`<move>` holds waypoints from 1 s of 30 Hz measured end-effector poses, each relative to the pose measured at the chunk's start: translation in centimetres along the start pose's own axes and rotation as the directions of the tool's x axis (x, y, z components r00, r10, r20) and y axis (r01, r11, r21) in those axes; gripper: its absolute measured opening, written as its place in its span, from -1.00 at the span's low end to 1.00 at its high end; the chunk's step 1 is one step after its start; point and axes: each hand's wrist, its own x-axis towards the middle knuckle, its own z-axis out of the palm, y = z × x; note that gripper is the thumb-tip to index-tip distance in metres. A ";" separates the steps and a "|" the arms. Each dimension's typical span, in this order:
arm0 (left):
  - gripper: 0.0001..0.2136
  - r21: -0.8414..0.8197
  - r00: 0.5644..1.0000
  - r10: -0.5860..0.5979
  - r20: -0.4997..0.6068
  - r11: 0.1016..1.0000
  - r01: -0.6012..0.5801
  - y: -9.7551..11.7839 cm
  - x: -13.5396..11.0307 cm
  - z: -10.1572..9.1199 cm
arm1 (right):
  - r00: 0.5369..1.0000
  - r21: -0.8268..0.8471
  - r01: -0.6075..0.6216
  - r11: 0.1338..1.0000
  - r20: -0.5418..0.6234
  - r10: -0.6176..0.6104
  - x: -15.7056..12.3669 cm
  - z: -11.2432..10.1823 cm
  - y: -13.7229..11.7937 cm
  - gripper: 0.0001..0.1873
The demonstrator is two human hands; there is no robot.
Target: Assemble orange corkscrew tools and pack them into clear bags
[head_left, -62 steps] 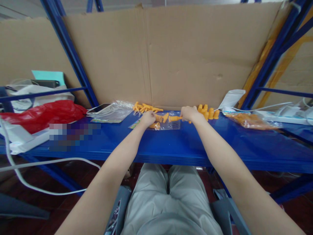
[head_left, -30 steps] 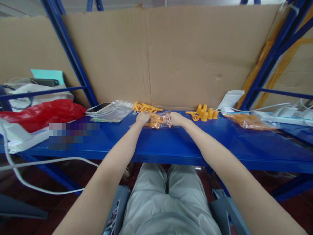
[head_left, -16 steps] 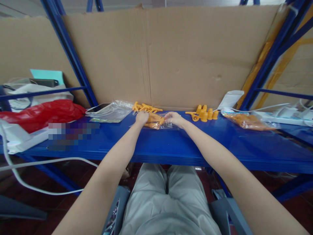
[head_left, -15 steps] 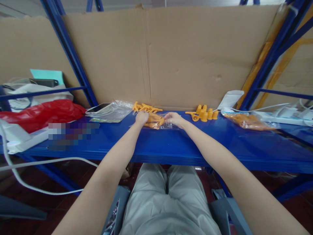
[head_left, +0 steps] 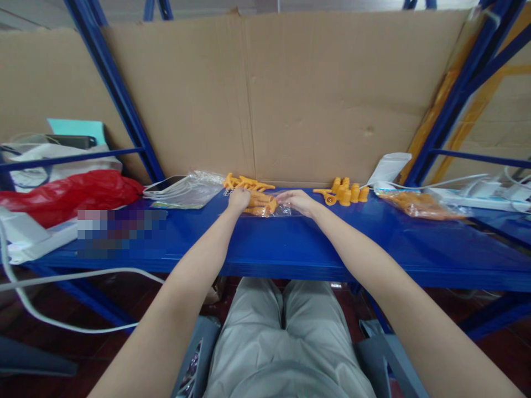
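A clear plastic bag (head_left: 285,210) with several orange plastic parts (head_left: 261,204) in it lies on the blue shelf between my hands. My left hand (head_left: 239,199) is closed at the bag's left side, its fingertips partly hidden. At the right end, my right hand (head_left: 297,201) has its fingers pinched together on the film, near the ends of the orange parts. Just behind the bag is a row of loose orange stick-like pieces (head_left: 248,183). Beyond my right hand stand several orange cup-shaped pieces (head_left: 344,194), with a long-handled orange piece (head_left: 329,199) beside them.
Another bag of orange parts (head_left: 421,205) lies on the right beside a white power strip (head_left: 468,200). To the left are flat plastic bags (head_left: 188,190), a red plastic bag (head_left: 78,193) and white cables. Cardboard (head_left: 311,99) backs the blue shelf (head_left: 290,249); blue posts flank it.
Both hands stay at the bag. My right fingers have shifted slightly at its right end, and the orange parts inside look slightly rearranged. The camera view has moved a little.
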 end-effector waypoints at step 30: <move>-0.67 0.120 0.996 -0.044 0.082 0.992 0.034 0.9 -1.4 -0.4 | 0.939 -0.873 -0.288 0.394 -0.338 -0.061 0.2 -8.7 0.7 -0.52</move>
